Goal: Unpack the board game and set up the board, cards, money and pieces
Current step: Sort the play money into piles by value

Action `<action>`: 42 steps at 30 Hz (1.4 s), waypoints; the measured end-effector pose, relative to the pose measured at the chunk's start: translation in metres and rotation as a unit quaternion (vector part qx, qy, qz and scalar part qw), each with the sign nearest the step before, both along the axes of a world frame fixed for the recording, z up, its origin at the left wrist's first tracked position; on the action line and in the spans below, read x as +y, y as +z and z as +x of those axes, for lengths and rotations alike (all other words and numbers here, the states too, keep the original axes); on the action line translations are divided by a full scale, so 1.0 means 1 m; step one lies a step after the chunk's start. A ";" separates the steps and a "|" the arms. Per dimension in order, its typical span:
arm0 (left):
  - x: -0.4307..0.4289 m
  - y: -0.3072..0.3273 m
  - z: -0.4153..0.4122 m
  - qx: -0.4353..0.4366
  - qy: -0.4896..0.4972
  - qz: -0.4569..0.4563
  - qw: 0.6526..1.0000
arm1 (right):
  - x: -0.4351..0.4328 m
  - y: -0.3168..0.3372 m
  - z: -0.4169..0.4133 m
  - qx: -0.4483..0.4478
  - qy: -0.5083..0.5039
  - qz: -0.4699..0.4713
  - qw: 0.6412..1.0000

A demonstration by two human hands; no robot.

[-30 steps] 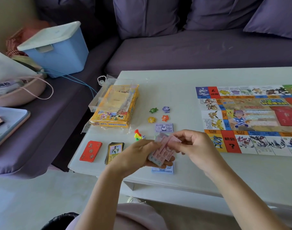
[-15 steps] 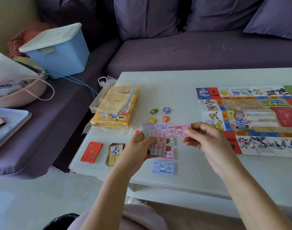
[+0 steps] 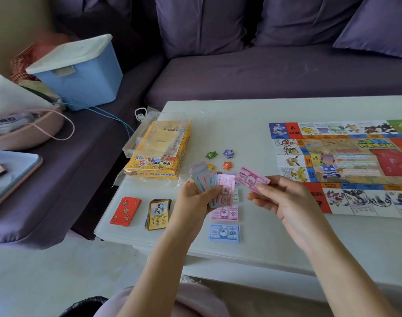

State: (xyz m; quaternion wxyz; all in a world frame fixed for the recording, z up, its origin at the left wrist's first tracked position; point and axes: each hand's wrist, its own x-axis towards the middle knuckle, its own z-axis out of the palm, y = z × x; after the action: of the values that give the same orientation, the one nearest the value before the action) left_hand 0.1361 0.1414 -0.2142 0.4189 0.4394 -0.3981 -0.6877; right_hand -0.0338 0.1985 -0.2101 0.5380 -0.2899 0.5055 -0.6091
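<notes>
Gripping a fanned wad of play banknotes (image 3: 204, 177) above the white coffee table (image 3: 252, 120), a person's left hand (image 3: 193, 204) curls its fingers round the lower ends of the blue, purple and pink notes, with the thumb laid across the front one. The right hand (image 3: 284, 200), just beside it and clear of the wad, pinches a single pink 1000 note (image 3: 250, 179) between thumb and fingers. Below the hands, two stacks lie on the table: a pink 1000 pile (image 3: 225, 213) and, nearer the table's edge, a blue 500 pile (image 3: 224, 233). A pale green pile (image 3: 236, 195) shows partly behind the held notes. To the left, a red card deck (image 3: 125, 210) and a yellow-framed card deck (image 3: 158, 213) lie side by side. Beyond them sits the yellow game box (image 3: 160, 149) in clear plastic packaging, with four star-shaped tokens (image 3: 228, 153), green, purple, yellow and orange, clustered between box and board. The game board (image 3: 344, 165) lies unfolded flat on the right of the table, running out of frame. A purple sofa (image 3: 264, 72) stands behind, with a blue lidded storage bin (image 3: 81, 74) on its seat at left.
</notes>
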 end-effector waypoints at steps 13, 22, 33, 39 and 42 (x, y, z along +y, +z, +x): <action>0.004 -0.002 -0.009 0.074 0.044 0.059 0.995 | 0.005 -0.006 0.002 0.021 -0.014 0.014 1.000; 0.007 -0.005 -0.010 -0.055 0.011 0.000 0.998 | 0.009 -0.001 -0.013 0.235 0.041 -0.023 0.971; 0.012 -0.010 -0.020 -0.131 -0.046 -0.026 0.990 | 0.009 -0.011 -0.001 0.285 -0.050 -0.030 0.957; 0.011 -0.009 -0.023 -0.064 -0.032 -0.016 0.997 | 0.010 -0.010 0.007 0.263 -0.083 -0.047 0.960; 0.010 -0.010 -0.023 -0.038 -0.008 -0.020 0.999 | 0.012 -0.011 0.017 0.249 -0.066 -0.054 0.965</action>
State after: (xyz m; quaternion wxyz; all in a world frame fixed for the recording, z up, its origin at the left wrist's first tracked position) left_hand 0.1135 0.1511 -0.2240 0.4060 0.4537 -0.4309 -0.6660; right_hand -0.0172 0.2110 -0.2215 0.3373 -0.4273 0.6081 -0.5778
